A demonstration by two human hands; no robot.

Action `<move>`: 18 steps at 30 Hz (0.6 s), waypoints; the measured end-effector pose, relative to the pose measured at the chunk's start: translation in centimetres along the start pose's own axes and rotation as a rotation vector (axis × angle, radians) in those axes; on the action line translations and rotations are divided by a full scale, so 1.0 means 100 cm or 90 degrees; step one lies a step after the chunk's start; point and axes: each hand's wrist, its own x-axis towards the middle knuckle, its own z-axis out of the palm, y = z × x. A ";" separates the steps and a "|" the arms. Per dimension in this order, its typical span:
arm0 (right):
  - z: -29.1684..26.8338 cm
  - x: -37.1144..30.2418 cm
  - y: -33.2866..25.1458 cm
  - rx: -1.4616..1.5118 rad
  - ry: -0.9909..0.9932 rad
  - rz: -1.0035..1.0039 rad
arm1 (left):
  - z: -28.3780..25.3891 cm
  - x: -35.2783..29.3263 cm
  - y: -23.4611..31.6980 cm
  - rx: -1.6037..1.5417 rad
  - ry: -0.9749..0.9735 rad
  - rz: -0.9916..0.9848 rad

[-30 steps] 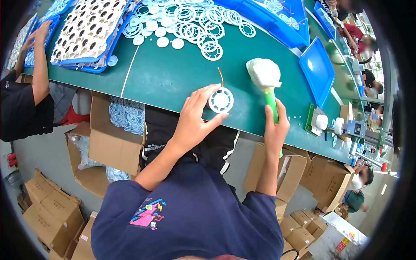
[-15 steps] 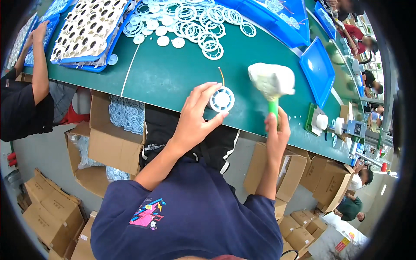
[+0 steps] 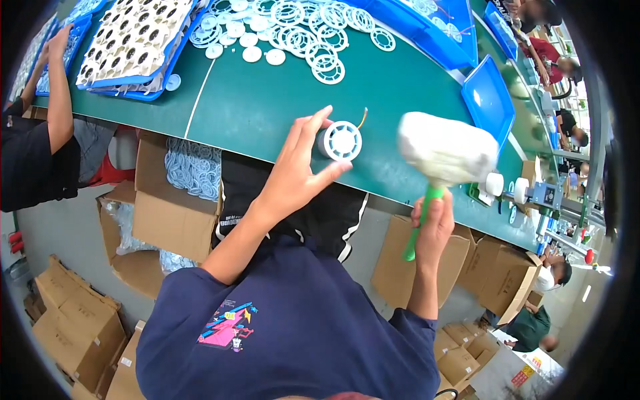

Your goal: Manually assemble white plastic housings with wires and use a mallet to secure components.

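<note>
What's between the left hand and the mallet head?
The round part and its wire, then only green tabletop in sight up to the mallet head. Head view shows it.

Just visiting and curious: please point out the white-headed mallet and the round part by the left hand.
Mallet (image 3: 445, 152): head view, middle of its white head.
Round part (image 3: 344, 141): head view, centre of its upper face.

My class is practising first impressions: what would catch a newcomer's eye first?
Probably the bulky white-headed, green-handled mallet in the right hand, right of centre. Next, the round, white, plastic-looking spoked piece on the green tabletop, partly framed by the left fingers. Beyond it, pale-blue rings and discs lie strewn near the top.
</note>
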 end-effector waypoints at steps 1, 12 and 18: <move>-0.001 0.003 -0.004 -0.130 -0.059 -0.009 | 0.001 -0.001 -0.005 0.002 -0.002 0.001; -0.002 0.010 -0.012 -0.033 -0.037 -0.019 | 0.009 0.005 -0.010 0.102 0.031 0.069; -0.003 0.026 -0.023 -0.101 -0.075 -0.011 | 0.006 0.009 -0.010 0.099 0.041 0.031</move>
